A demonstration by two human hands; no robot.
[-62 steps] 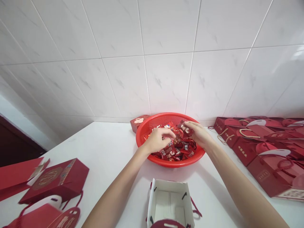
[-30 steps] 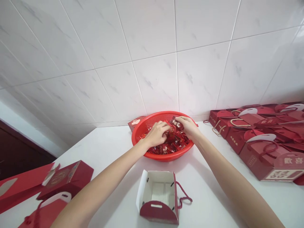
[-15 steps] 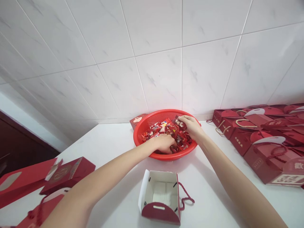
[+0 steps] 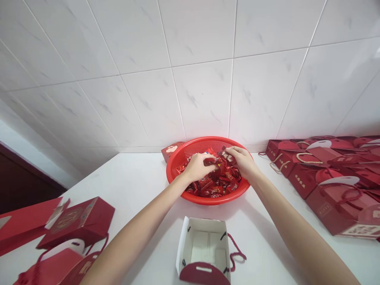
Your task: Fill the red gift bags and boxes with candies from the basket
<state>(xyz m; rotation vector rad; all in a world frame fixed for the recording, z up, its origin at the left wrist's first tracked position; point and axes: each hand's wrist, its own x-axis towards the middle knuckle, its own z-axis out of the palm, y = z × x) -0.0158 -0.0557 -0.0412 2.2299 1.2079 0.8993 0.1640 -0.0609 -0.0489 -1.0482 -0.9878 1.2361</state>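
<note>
A red perforated basket (image 4: 208, 202) by the tiled wall holds many red-wrapped candies (image 4: 212, 190). Over its left half, my left hand (image 4: 198, 167) has thumb and fingers apart around a red wrapped candy; whether it grips the candy is unclear. My right hand (image 4: 242, 161), at the basket's right side, pinches a dark red packet (image 4: 224, 153). In front of the basket an open gift box (image 4: 205, 247) faces up, its white inside showing nothing in it, a dark red cord at its right.
Rows of closed red gift boxes (image 4: 335, 198) stand at the right. More red boxes (image 4: 81, 221) lie at the left front. Behind the basket's left rim is a small red box (image 4: 170, 150) against the tiled wall (image 4: 202, 95).
My left hand has lifted from deep among the candies, moving up and slightly left, with its fingers now spread. My right hand still pinches the dark packet. The view has shifted slightly.
</note>
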